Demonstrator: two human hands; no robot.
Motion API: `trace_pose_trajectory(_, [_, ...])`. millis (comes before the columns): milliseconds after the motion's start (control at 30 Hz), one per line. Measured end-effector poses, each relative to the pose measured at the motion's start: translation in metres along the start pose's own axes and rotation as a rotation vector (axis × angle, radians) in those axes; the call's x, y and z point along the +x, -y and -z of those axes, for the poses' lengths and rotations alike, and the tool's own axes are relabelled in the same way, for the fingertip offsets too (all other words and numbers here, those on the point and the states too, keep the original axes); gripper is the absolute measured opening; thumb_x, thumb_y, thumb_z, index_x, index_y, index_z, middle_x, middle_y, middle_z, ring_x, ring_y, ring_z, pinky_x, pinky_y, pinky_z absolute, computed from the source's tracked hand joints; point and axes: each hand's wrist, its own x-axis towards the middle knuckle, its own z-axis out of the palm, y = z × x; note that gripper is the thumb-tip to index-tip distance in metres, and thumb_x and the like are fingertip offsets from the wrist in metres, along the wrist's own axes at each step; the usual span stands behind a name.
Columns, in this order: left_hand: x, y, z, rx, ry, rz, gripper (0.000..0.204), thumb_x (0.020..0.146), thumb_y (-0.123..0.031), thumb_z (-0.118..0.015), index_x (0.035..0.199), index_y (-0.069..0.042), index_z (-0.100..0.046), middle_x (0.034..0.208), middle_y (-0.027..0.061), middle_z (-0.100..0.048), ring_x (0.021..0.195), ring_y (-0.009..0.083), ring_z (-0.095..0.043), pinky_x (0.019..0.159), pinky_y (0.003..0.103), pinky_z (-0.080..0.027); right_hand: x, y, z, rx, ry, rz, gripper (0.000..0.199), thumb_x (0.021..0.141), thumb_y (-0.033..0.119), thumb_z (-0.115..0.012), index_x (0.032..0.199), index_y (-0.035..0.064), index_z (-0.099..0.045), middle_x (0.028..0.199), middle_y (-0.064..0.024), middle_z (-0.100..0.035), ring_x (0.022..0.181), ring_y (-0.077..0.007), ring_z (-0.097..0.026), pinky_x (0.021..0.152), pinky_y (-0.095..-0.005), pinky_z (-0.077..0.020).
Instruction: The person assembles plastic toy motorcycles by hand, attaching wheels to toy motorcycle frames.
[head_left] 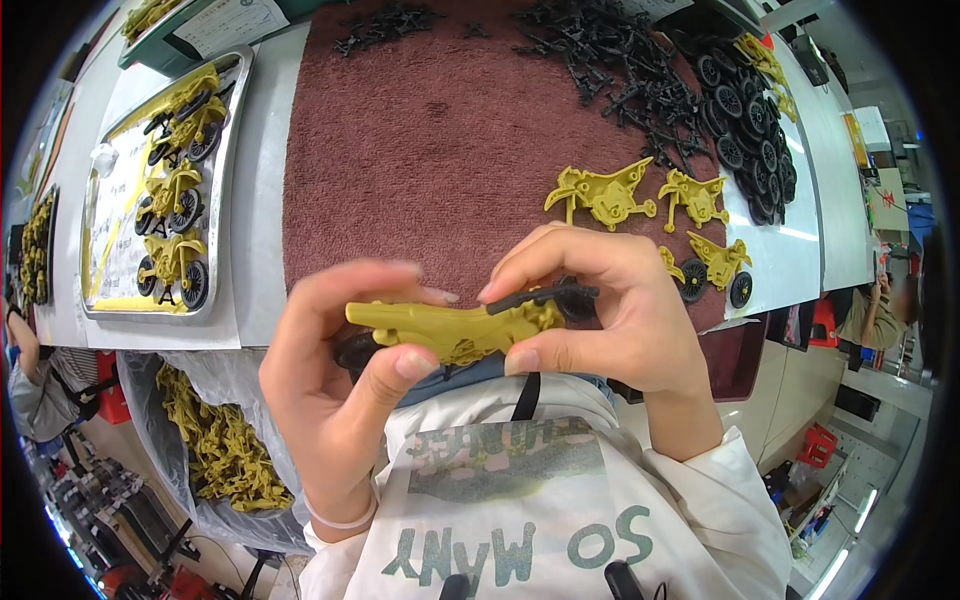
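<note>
A yellow toy motorcycle (445, 328) with black parts is held level in front of my body, over the near edge of the cloth. My left hand (335, 350) curls round its left end, thumb against the yellow body, with a dark wheel partly hidden behind the fingers. My right hand (610, 310) pinches the other end between thumb and fingertips, beside a long black piece (540, 297) along the upper edge. Right of it, on the cloth, lie several yellow motorcycle bodies (605, 195); one nearer body (718, 260) has black wheels beside it.
A dark red cloth (380, 150) covers the table. Small black parts (630, 85) are heaped at its far right, next to piled black wheels (750, 130). On the left, a metal tray (228, 150) carries yellow motorcycles with wheels. A plastic-lined bin (150, 420) below holds yellow parts (225, 440).
</note>
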Motion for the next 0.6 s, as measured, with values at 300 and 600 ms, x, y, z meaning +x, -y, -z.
trace_pose_trajectory(300, [-0.012, 0.041, -0.001, -0.193, 0.061, -0.203, 0.061, 0.071, -0.021, -0.087, 0.116, 0.007, -0.057, 0.112, 0.0201, -0.062, 0.107, 0.0276, -0.062, 0.092, 0.036, -0.051, -0.008, -0.011, -0.014, 0.477, -0.097, -0.086, 0.050, 0.076, 0.000, -0.078, 0.122, -0.0039, -0.059, 0.116, -0.0094, -0.063, 0.107, -0.0174, -0.061, 0.097, -0.0319, -0.0479])
trace_pose_trajectory(600, [-0.016, 0.047, -0.009, 0.020, -0.044, -0.441, 0.025, 0.082, -0.008, -0.076, 0.098, 0.006, -0.064, 0.101, 0.0186, -0.064, 0.094, 0.0250, -0.063, 0.085, 0.035, -0.051, -0.008, -0.015, -0.023, 0.237, -0.053, 0.126, 0.036, 0.079, -0.009, -0.070, 0.114, -0.0018, -0.065, 0.113, -0.0098, -0.062, 0.107, -0.0186, -0.061, 0.088, -0.0292, -0.0513])
